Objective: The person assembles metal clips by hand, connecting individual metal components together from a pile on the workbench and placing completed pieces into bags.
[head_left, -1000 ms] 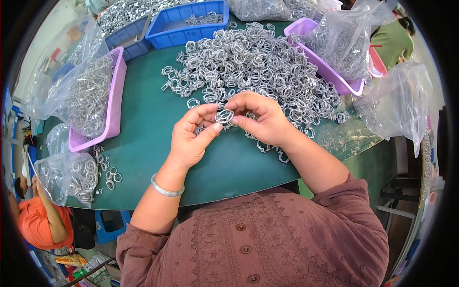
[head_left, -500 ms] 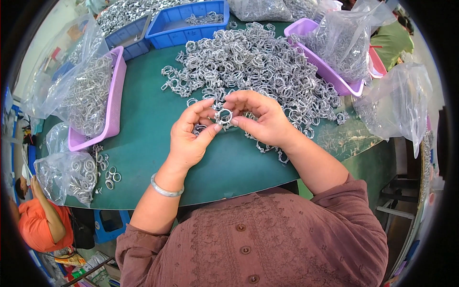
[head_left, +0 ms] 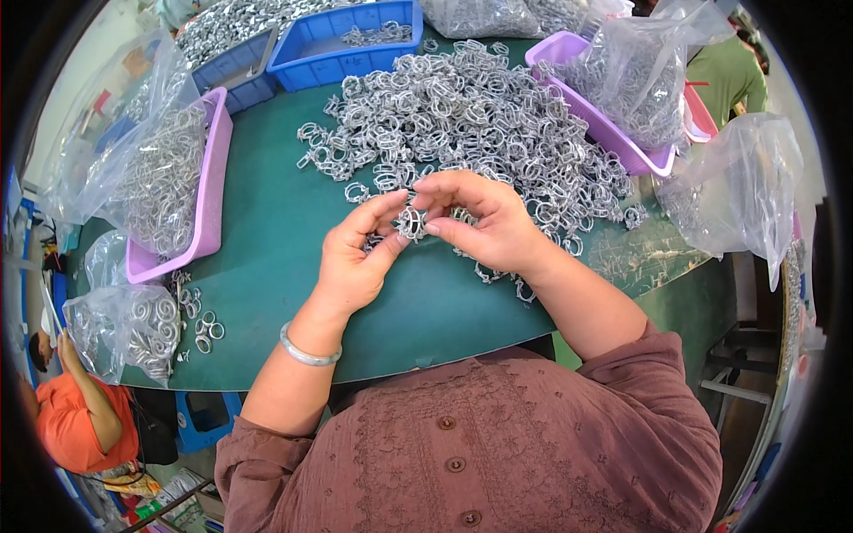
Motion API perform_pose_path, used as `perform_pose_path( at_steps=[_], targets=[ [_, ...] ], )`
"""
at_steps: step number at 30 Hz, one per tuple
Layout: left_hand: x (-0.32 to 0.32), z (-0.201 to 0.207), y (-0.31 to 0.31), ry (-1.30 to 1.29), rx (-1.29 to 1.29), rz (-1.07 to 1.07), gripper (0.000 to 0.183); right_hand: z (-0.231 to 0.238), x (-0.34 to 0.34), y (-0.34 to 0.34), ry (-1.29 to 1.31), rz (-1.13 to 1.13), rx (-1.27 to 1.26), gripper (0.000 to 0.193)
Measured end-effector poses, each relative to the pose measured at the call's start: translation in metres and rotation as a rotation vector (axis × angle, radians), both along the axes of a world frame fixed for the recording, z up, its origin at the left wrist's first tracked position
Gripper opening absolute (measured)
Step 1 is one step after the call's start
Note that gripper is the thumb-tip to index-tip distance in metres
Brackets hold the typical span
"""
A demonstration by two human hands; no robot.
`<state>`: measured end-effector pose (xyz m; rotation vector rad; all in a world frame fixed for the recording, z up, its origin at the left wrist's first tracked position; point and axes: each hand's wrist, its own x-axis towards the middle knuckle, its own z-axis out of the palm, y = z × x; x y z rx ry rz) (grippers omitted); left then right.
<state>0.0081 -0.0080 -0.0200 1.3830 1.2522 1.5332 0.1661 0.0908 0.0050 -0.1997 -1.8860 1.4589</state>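
My left hand (head_left: pixel 357 258) and my right hand (head_left: pixel 491 222) meet over the near edge of a large heap of silvery metal rings (head_left: pixel 471 115). Pinched between the fingertips of both is one small metal ring (head_left: pixel 411 223) with knobbly parts on its band. Its edge is partly covered by my thumbs and fingers. More ring pieces show behind and beneath my hands.
A purple basket (head_left: pixel 218 169) with bagged rings stands left, near loose rings (head_left: pixel 206 330) and a bag of spiral metal pieces (head_left: pixel 147 333). Blue trays (head_left: pixel 346 67) stand at the back, another purple basket (head_left: pixel 613 147) right. A person in orange (head_left: pixel 84 422) sits left.
The ring has turned between my fingertips: its round opening faced me before, and now the band shows at another angle. My fingers have shifted slightly around it.
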Motion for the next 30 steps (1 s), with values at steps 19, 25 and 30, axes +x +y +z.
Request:
perform_pose_path(
  at_steps=[19,25,30],
  targets=[
    [-0.017,0.010,0.002,-0.878,-0.188,-0.119,0.033,0.004,0.005,0.017,-0.264,-0.372,0.694,0.020],
    [-0.024,0.010,0.000,-1.014,-0.163,-0.181,0.026,0.012,0.005,0.001,-0.556,-0.300,0.971,0.028],
    [-0.019,0.011,0.000,-0.896,-0.262,-0.065,0.018,0.009,0.004,0.000,-0.632,-0.309,0.973,0.026]
  ],
)
